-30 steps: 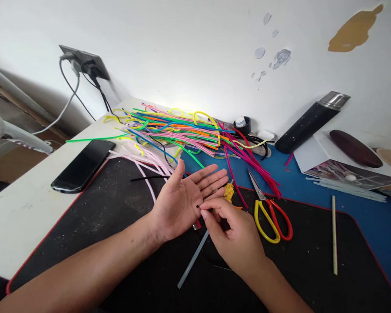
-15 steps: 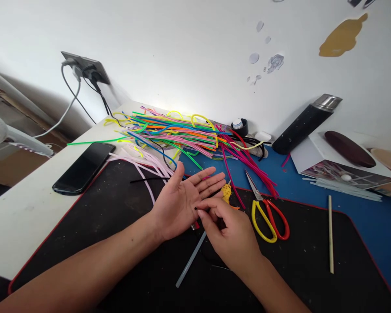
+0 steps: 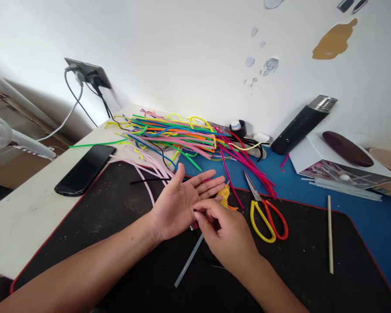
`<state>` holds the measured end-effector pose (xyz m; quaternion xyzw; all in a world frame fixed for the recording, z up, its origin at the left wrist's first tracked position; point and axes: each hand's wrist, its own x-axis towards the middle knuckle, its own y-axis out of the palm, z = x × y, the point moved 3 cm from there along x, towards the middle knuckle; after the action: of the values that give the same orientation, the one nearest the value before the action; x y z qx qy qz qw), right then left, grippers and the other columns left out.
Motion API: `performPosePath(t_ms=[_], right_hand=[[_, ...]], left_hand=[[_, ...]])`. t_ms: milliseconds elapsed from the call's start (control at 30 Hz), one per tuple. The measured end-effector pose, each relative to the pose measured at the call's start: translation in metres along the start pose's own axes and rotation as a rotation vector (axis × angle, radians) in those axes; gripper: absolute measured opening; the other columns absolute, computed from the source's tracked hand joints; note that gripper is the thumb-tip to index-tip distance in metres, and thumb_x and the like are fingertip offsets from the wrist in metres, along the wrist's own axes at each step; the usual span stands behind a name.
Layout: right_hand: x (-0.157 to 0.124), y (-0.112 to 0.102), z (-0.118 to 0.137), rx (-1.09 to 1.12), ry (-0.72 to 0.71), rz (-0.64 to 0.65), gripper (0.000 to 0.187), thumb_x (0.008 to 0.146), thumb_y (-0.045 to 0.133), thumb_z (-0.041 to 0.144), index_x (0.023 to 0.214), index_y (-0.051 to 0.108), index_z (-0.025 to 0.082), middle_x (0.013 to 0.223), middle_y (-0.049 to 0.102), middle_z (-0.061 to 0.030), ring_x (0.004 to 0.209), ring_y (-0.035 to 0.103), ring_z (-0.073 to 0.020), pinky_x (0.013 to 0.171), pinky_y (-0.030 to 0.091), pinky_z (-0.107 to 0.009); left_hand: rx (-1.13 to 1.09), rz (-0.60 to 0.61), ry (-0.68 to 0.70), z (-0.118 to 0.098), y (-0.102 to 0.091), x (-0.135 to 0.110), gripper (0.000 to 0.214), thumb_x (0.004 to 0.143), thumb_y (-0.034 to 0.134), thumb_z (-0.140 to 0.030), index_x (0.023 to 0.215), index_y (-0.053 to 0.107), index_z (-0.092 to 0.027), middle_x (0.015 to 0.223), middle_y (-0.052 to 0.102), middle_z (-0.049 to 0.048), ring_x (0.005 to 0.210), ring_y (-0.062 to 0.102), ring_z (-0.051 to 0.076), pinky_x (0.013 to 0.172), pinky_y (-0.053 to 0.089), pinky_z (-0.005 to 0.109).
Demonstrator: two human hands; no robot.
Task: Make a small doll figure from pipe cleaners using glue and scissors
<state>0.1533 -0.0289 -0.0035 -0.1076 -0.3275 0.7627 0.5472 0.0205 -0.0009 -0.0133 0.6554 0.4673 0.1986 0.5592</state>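
Palm up, my left hand (image 3: 179, 204) is held out over the black mat (image 3: 124, 256) with its fingers stretched. My right hand (image 3: 226, 228) pinches a tiny dark piece (image 3: 194, 211) between thumb and forefinger, at the edge of the left palm; what it is I cannot make out. Beneath the hands lies a translucent glue stick (image 3: 189, 263). A yellow object (image 3: 224, 195) with an orange part is partly hidden behind the right hand. Scissors (image 3: 262, 211) with one yellow and one red handle lie to the right.
Colourful pipe cleaners (image 3: 179, 132) are heaped along the wall. A phone (image 3: 84, 170) lies at the left. A wooden stick (image 3: 330, 234) rests on the mat at the right. Behind it stand a white box (image 3: 308, 152) and a leaning black flask (image 3: 301, 126); more glue sticks (image 3: 345, 190) lie beside the box.
The view has shifted slightly. My right hand has moved a little left over the left palm, still pinching the dark piece. The left hand stays open.
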Motion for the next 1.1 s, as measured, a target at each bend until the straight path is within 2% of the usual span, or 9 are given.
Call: performPosePath(t_ms=[233,633,1100], right_hand=[[-0.0015,0.0007,-0.0032,0.001,0.003,0.003,0.014,0.098,0.062,0.021,0.103,0.075,0.022,0.068,0.071,0.0026,0.057,0.064,-0.0126,0.058,0.044,-0.023],[-0.0007,-0.0005,-0.0007,-0.008,-0.018,-0.029,0.014,0.098,0.061,0.021,0.097,0.075,0.022,0.067,0.072,0.0018,0.057,0.065,-0.0125,0.056,0.043,-0.022],[-0.0003,0.0007,-0.0026,-0.029,-0.002,-0.014,0.017,0.098,0.061,0.026,0.104,0.077,0.024,0.07,0.075,0.001,0.057,0.068,-0.0142,0.057,0.045,-0.024]], left_hand=[[-0.009,-0.018,-0.008,0.0006,0.0016,0.0005,0.088,0.105,0.034,-0.071,0.16,0.037,-0.002,0.157,0.053,0.0291,0.152,0.046,0.037,0.129,0.029,0.05],[0.004,0.003,-0.028,0.002,-0.0007,-0.0002,0.086,0.104,0.034,-0.072,0.157,0.042,-0.005,0.156,0.055,0.0276,0.153,0.045,0.036,0.129,0.027,0.048],[-0.003,-0.024,-0.012,0.0012,-0.0012,0.0026,0.088,0.105,0.039,-0.069,0.159,0.036,0.0,0.156,0.054,0.0302,0.149,0.051,0.038,0.128,0.031,0.049]])
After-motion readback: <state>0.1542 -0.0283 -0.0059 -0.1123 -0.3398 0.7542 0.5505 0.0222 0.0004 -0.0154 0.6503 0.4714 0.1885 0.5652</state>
